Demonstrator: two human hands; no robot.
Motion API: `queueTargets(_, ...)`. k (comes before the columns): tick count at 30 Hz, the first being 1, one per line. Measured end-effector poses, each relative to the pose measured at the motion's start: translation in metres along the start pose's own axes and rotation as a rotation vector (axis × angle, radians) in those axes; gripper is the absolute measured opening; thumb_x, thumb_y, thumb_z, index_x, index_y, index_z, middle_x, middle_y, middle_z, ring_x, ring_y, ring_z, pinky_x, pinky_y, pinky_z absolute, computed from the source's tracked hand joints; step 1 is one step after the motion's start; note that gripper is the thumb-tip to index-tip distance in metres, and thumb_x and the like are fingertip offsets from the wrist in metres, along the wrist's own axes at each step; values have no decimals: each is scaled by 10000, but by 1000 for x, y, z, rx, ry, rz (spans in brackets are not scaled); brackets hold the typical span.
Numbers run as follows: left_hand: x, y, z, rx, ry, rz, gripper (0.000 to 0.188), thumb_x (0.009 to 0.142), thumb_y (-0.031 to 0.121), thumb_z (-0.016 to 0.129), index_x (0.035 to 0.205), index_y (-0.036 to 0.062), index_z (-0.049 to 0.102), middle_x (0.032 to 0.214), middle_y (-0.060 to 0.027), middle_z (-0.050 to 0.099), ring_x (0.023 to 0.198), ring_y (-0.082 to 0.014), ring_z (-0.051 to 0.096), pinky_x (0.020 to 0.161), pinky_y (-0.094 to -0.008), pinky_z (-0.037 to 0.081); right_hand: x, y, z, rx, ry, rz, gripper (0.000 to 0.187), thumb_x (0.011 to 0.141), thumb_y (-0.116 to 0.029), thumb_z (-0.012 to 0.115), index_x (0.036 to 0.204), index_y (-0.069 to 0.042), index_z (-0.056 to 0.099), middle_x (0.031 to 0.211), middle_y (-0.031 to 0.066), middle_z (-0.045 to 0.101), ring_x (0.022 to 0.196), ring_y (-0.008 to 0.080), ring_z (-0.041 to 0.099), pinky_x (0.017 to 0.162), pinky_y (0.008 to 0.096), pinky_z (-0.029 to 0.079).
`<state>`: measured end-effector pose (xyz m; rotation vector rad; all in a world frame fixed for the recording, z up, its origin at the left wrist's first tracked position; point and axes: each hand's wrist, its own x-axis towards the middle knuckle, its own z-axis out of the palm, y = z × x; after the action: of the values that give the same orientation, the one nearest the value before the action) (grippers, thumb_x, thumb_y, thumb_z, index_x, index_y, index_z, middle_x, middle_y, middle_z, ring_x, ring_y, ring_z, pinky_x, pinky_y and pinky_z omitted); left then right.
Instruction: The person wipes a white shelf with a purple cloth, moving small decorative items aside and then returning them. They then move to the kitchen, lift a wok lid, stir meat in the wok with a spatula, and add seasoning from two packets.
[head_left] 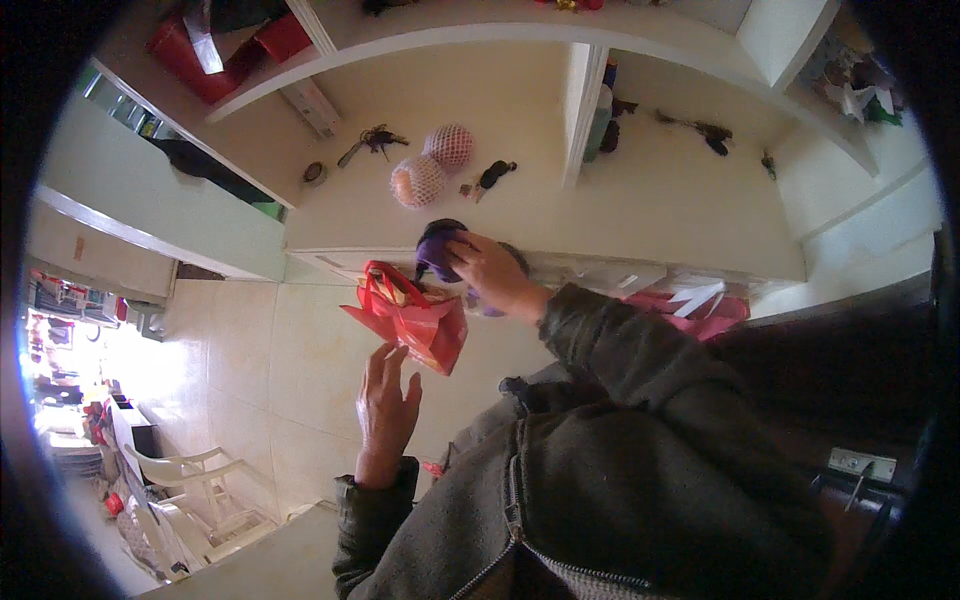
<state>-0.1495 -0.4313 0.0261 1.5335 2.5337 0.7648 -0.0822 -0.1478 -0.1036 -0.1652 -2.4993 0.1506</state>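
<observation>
Right hand: we're clamping it on a purple-and-black bundle, just beyond the red bag | left hand: we're holding it empty, thumb apart from fingers, at the red bag's near side, can't tell if touching | two foam-netted round items: resting on the shelf beyond the red bag

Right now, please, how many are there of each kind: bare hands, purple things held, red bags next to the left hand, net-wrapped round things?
Left hand and right hand: 2
Purple thing held: 1
Red bag by the left hand: 1
Net-wrapped round things: 2
Total: 6
</observation>
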Motion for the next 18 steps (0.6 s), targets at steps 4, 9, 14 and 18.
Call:
queueTargets(4,-1,-10,5,-28,-19,23,460,845,35,743,1287,68,622,1344,-172,612,1189,-388,638,944,-464,561,-67,37,-48,-13,-70,-37,290,869,-172,600,1101,-67,740,1246,70,677,1280,283,564,1114,410,463)
queueTargets(9,20,-6,31,-49,-137,97,416,873,62,728,1274,68,617,1324,-176,621,1190,-391,633,961,-476,552,-190,72,-160,27,-445,70,309,803,-138,653,1085,-45,738,1157,94,705,1182,316,622,1049,415,482)
queueTargets(14,73,27,90,-120,-205,363,437,862,91,741,1274,41,602,1339,-170,609,1220,-382,602,1017,-486,513,-256,61,-225,186,-302,717,402,833,-147,655,1223,-55,676,1156,156,711,1112,362,660,976,446,523)
queueTargets(18,114,66,144,22,-283,585,494,856,109,735,1321,36,585,1388,-166,579,1282,-363,562,1064,-482,480,-261,51,-248,378,-232,943,432,911,-265,700,1282,-53,631,1130,154,711,1087,355,678,931,464,547)
